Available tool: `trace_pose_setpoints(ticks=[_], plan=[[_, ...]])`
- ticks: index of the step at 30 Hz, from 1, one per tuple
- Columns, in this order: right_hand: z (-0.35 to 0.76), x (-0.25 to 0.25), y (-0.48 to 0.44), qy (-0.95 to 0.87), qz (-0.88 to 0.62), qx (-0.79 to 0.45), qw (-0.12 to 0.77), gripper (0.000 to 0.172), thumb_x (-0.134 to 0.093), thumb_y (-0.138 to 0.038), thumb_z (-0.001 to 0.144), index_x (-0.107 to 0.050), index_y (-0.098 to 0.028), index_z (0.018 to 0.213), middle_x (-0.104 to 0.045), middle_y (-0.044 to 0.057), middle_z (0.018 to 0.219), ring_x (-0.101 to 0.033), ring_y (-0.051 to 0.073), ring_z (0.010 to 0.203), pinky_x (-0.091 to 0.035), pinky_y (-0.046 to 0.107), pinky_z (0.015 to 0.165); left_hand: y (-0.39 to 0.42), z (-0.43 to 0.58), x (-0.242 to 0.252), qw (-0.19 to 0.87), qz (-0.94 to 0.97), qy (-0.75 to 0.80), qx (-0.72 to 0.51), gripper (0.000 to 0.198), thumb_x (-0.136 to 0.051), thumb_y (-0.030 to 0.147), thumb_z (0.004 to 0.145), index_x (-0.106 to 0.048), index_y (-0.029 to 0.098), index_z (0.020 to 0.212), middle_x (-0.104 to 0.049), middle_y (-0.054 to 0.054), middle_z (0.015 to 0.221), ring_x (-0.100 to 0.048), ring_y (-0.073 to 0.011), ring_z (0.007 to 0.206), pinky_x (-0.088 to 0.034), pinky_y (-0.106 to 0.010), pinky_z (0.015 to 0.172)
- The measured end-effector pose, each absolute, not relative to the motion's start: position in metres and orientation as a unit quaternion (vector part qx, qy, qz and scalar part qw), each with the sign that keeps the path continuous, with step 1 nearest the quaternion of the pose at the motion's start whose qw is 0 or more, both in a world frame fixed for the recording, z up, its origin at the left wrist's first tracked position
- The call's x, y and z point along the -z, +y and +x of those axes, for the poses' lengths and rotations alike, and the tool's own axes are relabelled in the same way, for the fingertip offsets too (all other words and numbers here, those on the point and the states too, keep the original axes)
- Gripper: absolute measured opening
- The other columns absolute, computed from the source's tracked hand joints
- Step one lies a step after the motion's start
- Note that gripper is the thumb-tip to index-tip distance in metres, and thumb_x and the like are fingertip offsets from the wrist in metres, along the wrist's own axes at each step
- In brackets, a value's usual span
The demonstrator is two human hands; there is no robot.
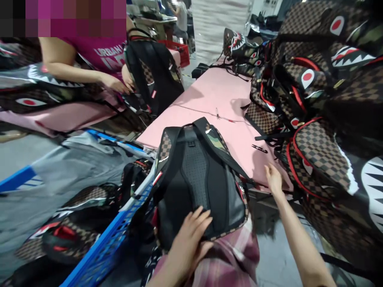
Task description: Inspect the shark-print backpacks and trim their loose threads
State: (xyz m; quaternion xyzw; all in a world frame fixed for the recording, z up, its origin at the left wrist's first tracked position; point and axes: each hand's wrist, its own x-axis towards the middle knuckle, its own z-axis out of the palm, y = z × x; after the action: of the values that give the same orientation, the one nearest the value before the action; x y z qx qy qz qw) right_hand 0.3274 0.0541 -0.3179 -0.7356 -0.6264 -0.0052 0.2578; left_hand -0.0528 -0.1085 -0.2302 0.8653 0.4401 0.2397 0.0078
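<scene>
A black padded backpack [196, 179] with checkered and camouflage trim rests on my lap, its straps towards the pink tabletop. My left hand [191, 231] lies on the lower part of its back panel, fingers stretched out and thumb apart near the bottom edge. To the right, my right hand [273, 179] hovers over the table's near edge, fingers loosely bent and apart, holding nothing that I can see. Just beyond it, small black thread snips [259, 148] lie on the pink table [209, 93].
Checkered shark-face backpacks [321, 155] are piled high on the right. A blue crate [119, 223] stands at my left, with more bags beyond it. Across the table, a person in a magenta shirt [98, 52] handles another black backpack [152, 71]. A red crate [176, 52] sits behind.
</scene>
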Motion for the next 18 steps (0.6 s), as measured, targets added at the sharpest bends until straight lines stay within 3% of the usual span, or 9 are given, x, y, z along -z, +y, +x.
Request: trace_pose_setpoints(ticks=[4,7,11,15,18], plan=[[0.34,0.334,0.14,-0.683,-0.699,-0.019,0.209,0.045,-0.034,-0.022,0.085,-0.048,-0.007,0.125,-0.049,0.017,0.129,-0.041,0.025,0.121,-0.033,0.04,0.097,-0.11,-0.016,0.262,-0.036,0.888,0.448,-0.097,0.047,-0.049,0.043,0.084,-0.05,0.017,0.123,-0.048,-0.01,0.133,-0.04,-0.0267,0.124,-0.032,-0.044,0.101],[0.351,0.353,0.178,-0.692,-0.708,-0.003,0.143,0.049,-0.039,-0.024,0.085,-0.041,-0.003,0.129,-0.041,0.021,0.135,-0.031,0.029,0.126,-0.028,0.045,0.099,-0.111,-0.025,0.268,-0.049,0.87,0.481,-0.096,0.045,-0.044,0.046,0.086,-0.052,0.02,0.123,-0.048,-0.006,0.134,-0.038,-0.0258,0.126,-0.017,-0.043,0.109],[0.356,0.359,0.19,-0.666,-0.738,0.015,0.105,0.041,-0.04,-0.03,0.088,-0.048,-0.01,0.122,-0.048,0.02,0.124,-0.037,0.031,0.116,-0.031,0.045,0.093,-0.111,-0.029,0.271,-0.033,0.861,0.493,-0.116,0.048,-0.044,0.048,0.086,-0.054,0.017,0.122,-0.054,-0.008,0.128,-0.039,-0.0258,0.125,-0.012,-0.042,0.11],[0.347,0.346,0.175,-0.607,-0.774,-0.065,0.166,0.029,-0.04,-0.024,0.088,-0.059,-0.009,0.103,-0.055,0.021,0.109,-0.043,0.031,0.109,-0.033,0.044,0.09,-0.107,-0.025,0.272,-0.005,0.859,0.493,-0.141,0.056,-0.045,0.055,0.082,-0.054,0.015,0.121,-0.054,-0.009,0.127,-0.04,-0.0283,0.123,-0.016,-0.044,0.108],[0.34,0.333,0.146,-0.576,-0.785,-0.105,0.205,0.029,-0.037,-0.027,0.089,-0.06,-0.009,0.092,-0.062,0.018,0.092,-0.055,0.026,0.092,-0.04,0.04,0.081,-0.104,-0.027,0.268,0.002,0.862,0.484,-0.154,0.059,-0.045,0.057,0.082,-0.054,0.015,0.121,-0.054,-0.009,0.128,-0.042,-0.0281,0.122,-0.02,-0.043,0.106]])
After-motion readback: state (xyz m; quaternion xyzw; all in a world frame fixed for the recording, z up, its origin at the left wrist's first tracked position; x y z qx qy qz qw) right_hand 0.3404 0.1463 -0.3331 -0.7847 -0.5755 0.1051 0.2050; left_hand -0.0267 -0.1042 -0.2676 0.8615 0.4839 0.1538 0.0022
